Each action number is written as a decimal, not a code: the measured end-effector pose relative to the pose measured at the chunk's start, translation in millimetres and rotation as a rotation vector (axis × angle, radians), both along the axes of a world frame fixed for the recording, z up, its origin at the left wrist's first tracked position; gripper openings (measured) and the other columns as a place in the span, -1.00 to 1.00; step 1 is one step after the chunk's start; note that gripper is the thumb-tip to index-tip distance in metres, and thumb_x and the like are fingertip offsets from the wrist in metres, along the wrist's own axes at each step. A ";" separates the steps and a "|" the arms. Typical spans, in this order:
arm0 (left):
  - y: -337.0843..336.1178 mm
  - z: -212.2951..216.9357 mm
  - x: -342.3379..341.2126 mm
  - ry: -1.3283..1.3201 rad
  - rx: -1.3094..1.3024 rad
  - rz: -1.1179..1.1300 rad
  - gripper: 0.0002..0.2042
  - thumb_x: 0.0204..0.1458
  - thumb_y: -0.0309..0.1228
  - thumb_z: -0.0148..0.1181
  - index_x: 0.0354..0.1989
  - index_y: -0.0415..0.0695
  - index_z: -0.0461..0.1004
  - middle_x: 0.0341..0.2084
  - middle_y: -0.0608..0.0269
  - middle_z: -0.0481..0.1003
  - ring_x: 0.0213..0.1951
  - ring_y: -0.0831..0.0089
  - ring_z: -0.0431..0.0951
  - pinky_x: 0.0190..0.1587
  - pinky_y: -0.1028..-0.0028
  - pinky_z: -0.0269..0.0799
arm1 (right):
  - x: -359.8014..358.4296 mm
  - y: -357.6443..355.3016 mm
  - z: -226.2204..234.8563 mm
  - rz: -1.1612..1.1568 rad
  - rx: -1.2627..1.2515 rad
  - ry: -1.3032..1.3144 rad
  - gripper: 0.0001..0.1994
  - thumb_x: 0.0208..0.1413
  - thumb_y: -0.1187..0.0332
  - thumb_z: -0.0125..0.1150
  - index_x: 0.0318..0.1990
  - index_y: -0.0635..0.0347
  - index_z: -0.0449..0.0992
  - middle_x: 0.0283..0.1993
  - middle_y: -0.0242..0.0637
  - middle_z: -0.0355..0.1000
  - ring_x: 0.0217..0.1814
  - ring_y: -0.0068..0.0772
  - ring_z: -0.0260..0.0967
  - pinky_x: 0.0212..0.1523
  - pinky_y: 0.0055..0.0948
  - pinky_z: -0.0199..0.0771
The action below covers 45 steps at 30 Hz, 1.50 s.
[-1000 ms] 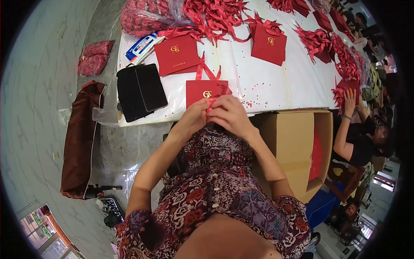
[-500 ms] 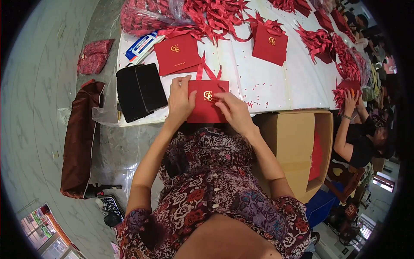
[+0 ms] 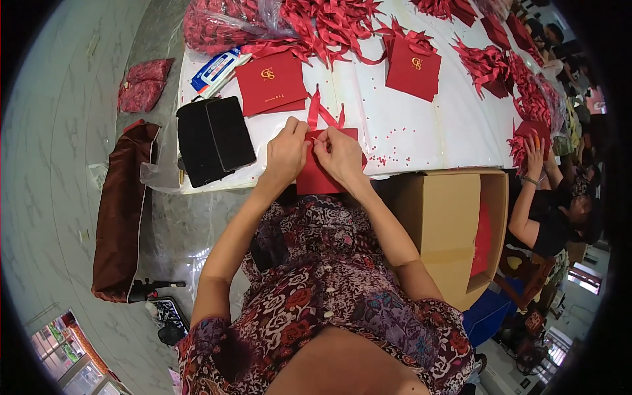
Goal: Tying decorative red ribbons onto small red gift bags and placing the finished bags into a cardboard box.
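A small red paper bag [image 3: 316, 182] lies at the table's front edge, close to my body. Its red ribbon [image 3: 315, 108] stretches up past the top edge onto the white table cover. My left hand [image 3: 287, 151] is closed at the bag's upper left, fingertips pinched on the ribbon. From the other side my right hand [image 3: 342, 157] pinches the ribbon too, thumb and fingers together near the top edge. Both sets of fingertips are close together, and they hide the exact spot where the ribbon meets the bag. The gold emblem on the bag is covered by my hands.
Left of my hands lies a black pouch [image 3: 214, 141], with red bags [image 3: 268, 84] and a blue-white packet [image 3: 216, 72] beyond. Red ribbons [image 3: 329, 29] heap at the back; more bags [image 3: 421, 69] lie right. A cardboard box [image 3: 447, 214] stands near a co-worker's hand [image 3: 534, 155].
My hands have come together at the bag's top edge, from its sides, and now pinch the ribbon. The bag has shifted slightly right and nearer to me.
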<state>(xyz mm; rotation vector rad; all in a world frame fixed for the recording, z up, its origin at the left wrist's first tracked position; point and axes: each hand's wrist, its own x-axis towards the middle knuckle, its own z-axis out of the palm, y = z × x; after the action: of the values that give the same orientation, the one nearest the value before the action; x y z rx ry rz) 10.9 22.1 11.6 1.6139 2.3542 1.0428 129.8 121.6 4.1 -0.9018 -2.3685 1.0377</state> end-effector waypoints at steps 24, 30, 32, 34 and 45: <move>6.2 -9.6 8.0 -0.192 0.111 0.029 -0.84 0.03 -0.46 0.20 -0.26 -0.20 0.39 -0.36 0.03 0.51 -0.25 0.02 0.53 -0.24 0.17 0.43 | 11.7 13.3 20.4 0.204 -0.012 0.015 -0.88 0.09 0.41 0.22 -0.27 0.26 0.47 -0.32 -0.06 0.47 -0.24 0.03 0.46 -0.24 -0.14 0.43; 6.2 -3.0 14.0 -0.152 0.140 0.021 -0.81 -0.05 -0.48 0.29 -0.28 -0.19 0.43 -0.39 0.08 0.50 -0.30 0.06 0.51 -0.25 0.22 0.42 | 9.2 41.5 26.7 0.199 0.098 0.044 -0.84 0.12 0.32 0.21 -0.31 0.25 0.54 -0.35 -0.08 0.43 -0.18 0.02 0.43 -0.17 -0.15 0.42; 5.9 -1.3 17.4 -0.126 0.161 -0.011 -0.82 -0.06 -0.50 0.30 -0.30 -0.19 0.45 -0.41 0.09 0.50 -0.32 0.08 0.51 -0.27 0.25 0.43 | 6.5 47.1 22.4 0.260 0.085 -0.109 -0.77 0.14 0.28 0.16 -0.39 0.26 0.60 -0.39 -0.08 0.48 -0.28 -0.06 0.45 -0.25 -0.21 0.43; 2.8 -0.2 17.3 -0.073 0.204 -0.043 -0.85 -0.09 -0.56 0.29 -0.34 -0.19 0.47 -0.42 0.12 0.49 -0.33 0.11 0.49 -0.27 0.27 0.41 | 3.4 61.8 15.2 0.368 -0.143 -0.180 -0.78 0.14 0.28 0.16 -0.37 0.25 0.61 -0.44 -0.11 0.49 -0.36 -0.19 0.44 -0.30 -0.26 0.42; 1.5 3.3 11.6 -0.085 0.272 -0.133 -0.89 -0.10 -0.58 0.28 -0.38 -0.20 0.50 -0.43 0.16 0.47 -0.35 0.16 0.45 -0.27 0.29 0.39 | -3.5 66.4 -7.2 0.354 -0.801 -0.055 -0.85 0.07 0.40 0.29 -0.39 0.33 0.65 -0.49 -0.42 0.52 -0.47 -0.69 0.32 -0.40 -0.63 0.35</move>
<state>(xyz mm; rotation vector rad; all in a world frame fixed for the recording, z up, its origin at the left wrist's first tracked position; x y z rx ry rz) 22.5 23.6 14.8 1.7456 2.0918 1.4212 126.2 188.0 -3.1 -0.7498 -2.1907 2.2112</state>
